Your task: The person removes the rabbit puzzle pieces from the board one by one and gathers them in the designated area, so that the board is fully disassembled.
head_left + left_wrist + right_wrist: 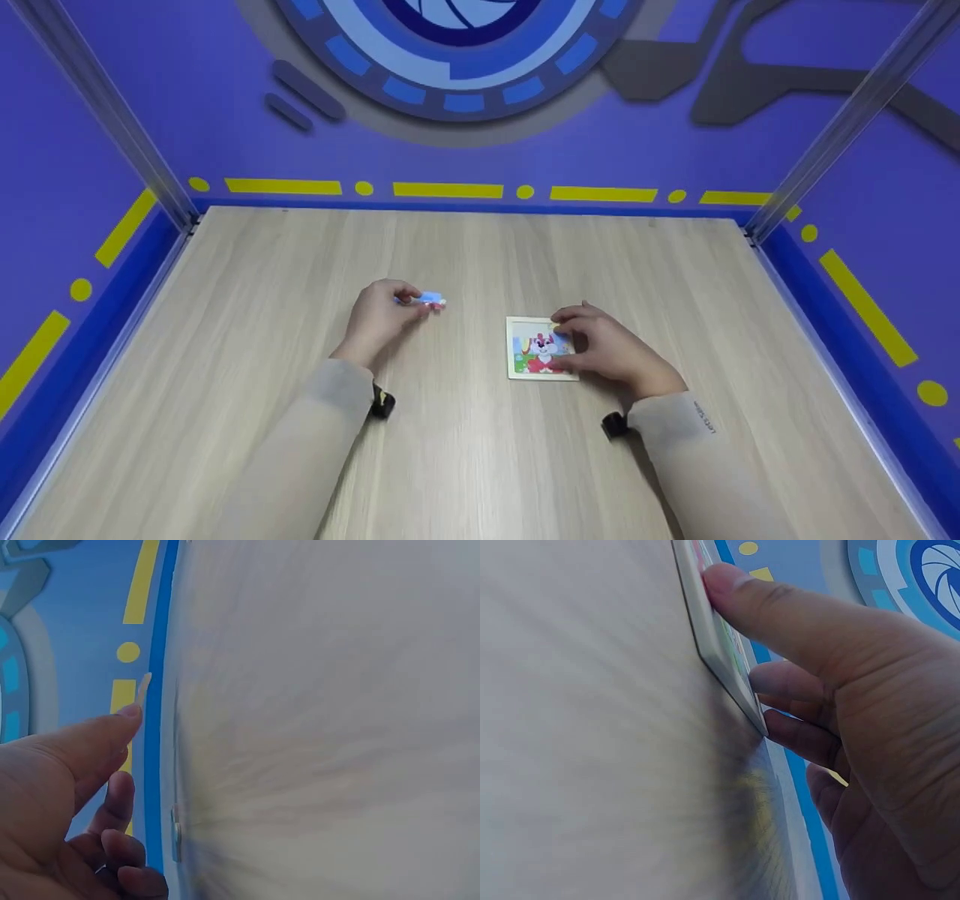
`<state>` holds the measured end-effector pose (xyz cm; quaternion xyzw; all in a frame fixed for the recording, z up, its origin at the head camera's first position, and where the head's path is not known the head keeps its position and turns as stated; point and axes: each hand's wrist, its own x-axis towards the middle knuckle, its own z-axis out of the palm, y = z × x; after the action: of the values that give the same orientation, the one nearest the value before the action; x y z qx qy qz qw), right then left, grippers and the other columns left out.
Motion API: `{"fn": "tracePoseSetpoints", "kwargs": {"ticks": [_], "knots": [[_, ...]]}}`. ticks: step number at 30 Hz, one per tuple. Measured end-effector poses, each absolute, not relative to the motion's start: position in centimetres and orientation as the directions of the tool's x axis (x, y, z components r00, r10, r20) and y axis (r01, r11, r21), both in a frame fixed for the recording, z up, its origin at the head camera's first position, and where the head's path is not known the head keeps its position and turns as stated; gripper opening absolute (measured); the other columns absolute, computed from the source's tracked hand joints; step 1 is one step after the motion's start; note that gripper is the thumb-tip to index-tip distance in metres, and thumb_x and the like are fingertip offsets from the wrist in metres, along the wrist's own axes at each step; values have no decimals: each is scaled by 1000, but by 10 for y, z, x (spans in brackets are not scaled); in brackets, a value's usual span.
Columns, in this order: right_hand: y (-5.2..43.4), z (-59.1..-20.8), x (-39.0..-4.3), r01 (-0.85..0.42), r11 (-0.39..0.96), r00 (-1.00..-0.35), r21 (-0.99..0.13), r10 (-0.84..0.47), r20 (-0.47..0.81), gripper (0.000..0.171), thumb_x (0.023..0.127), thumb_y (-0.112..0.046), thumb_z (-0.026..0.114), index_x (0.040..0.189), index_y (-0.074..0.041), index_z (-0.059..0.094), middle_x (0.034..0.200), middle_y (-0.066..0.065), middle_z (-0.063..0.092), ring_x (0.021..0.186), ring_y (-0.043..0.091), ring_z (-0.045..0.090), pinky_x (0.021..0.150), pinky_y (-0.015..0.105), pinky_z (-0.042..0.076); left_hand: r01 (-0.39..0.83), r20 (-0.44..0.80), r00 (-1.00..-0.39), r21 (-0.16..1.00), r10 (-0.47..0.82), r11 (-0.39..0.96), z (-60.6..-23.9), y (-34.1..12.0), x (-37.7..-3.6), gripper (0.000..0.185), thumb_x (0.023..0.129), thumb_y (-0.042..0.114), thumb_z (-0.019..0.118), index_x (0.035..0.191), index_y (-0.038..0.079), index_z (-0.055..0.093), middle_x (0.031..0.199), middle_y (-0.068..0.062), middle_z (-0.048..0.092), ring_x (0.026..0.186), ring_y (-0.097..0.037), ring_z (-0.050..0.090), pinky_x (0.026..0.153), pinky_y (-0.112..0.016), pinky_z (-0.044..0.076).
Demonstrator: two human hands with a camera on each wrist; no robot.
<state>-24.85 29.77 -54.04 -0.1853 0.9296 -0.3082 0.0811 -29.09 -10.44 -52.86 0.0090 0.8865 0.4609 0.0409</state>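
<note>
Left hand [381, 315] pinches jigsaw piece [430, 298] at 10 o'clock from framed cartoon-animal puzzle [537, 348] — right hand [613, 349] rests on it, fingers relaxed — looks mostly assembled, pinched piece not yet in, 3 o'clock side hidden.

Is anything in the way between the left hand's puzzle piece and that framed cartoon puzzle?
Nothing visible on the tabletop between them. The left hand pinches the puzzle piece; the framed cartoon puzzle lies to its right. The right hand does cover part of the puzzle's right side.
</note>
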Motion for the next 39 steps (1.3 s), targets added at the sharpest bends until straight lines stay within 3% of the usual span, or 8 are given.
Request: {"fn": "tracePoseSetpoints", "kwargs": {"ticks": [15,27,32,39], "knots": [[297,-539,-247,-264,760,-926,-595,-372,-65,59,88,-38,99,135,-8,81,160,3,65,172,46,33,141,61,27,-38,-99,-994,755,57,655,-534,-109,-297,22,100,21,89,120,12,85,119,-8,81,108,-26,72,99,-44,58],[298,-539,-248,-295,747,-921,-596,-389,-32,60,89,-40,99,134,-5,81,158,7,66,169,48,37,141,61,27,-38,-99,-994,728,50,684,-530,-107,-294,35,100,23,88,132,10,81,137,-14,73,123,-32,69,110,-50,57],[297,-538,-248,-291,754,-921,-590,-388,-42,59,89,-39,99,134,-5,81,158,6,66,168,46,40,140,60,29,-1,-62,-996,736,66,677,-524,-98,-291,45,99,26,90,138,8,78,133,-14,70,120,-32,68,108,-49,58],[299,-536,-249,-308,762,-905,-569,-419,-71,67,89,-42,98,141,-6,76,159,6,66,165,41,46,138,59,34,65,-12,-993,764,115,642,-516,-72,-279,44,100,25,89,139,10,78,132,-13,69,120,-29,68,107,-46,59]]}}
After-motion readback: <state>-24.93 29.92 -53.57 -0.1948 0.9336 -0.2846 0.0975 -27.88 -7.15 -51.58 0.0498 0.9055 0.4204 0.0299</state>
